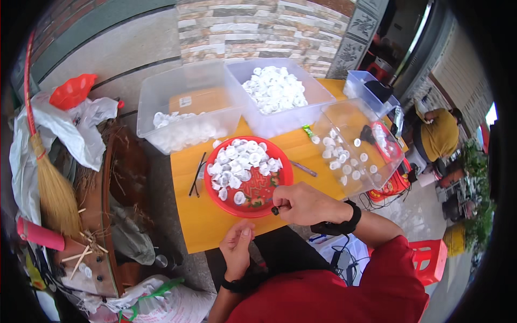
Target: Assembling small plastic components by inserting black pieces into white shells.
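Note:
A red round tray point(289, 177) on the table holds a heap of small white translucent plastic cups point(242, 156), with its patterned bottom showing at the near side. Over its near right edge, my right hand point(307, 203) is closed, pinching a small black piece point(275, 210) between thumb and fingertips. My left hand point(237, 250) is held just below the tray at the table's near edge. Its thumb lies against its bent fingers; whatever they hold, if anything, is too small to make out.
Behind the tray stand two clear bins point(188, 126) point(280, 116) with white cups. A tilted clear box point(350, 153) with scattered cups stands right. Dark sticks point(197, 175) and a pen-like stick point(303, 168) flank the tray. A broom point(54, 188) leans left; a person point(439, 134) sits far right.

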`<state>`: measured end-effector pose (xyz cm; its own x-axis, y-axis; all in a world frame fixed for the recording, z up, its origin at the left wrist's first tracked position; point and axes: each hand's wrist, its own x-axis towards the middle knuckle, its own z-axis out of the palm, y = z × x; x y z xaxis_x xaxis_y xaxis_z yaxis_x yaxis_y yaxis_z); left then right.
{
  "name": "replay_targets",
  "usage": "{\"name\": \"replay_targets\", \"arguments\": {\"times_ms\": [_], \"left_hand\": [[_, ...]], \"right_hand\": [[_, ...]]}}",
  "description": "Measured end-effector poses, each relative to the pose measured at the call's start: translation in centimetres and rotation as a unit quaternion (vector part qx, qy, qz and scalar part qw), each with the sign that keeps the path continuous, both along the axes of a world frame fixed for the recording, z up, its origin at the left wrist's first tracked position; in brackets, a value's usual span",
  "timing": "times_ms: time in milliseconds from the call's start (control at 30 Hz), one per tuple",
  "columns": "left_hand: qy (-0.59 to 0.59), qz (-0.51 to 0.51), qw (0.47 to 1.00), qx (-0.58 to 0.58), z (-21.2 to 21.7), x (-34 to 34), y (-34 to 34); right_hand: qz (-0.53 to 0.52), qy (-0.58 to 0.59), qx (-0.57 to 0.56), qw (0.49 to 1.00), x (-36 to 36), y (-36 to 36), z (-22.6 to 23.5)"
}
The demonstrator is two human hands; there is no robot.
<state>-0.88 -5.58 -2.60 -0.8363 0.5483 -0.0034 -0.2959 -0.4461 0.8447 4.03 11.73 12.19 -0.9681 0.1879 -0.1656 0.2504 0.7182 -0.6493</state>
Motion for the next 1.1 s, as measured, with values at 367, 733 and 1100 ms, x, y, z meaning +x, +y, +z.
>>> {"name": "replay_targets", "arguments": {"times_ms": [367, 733, 1100], "left_hand": [[0.157, -0.016, 0.985, -0.066, -2.3, 0.4, 2.9], [0.163, 0.031, 0.972, -0.164, -2.2, 0.5, 2.5], [0.128, 0.038, 0.98, -0.149, -2.4, 1.0, 2.5]], "right_hand": [[-0.333, 0.101, -0.021, 0.937, 1.5, 20.0, 8.7], [-0.559, 0.215, -0.041, 0.8, -2.0, 37.1, 1.1], [-0.477, 0.19, -0.079, 0.854, 0.7, 34.2, 2.5]]}}
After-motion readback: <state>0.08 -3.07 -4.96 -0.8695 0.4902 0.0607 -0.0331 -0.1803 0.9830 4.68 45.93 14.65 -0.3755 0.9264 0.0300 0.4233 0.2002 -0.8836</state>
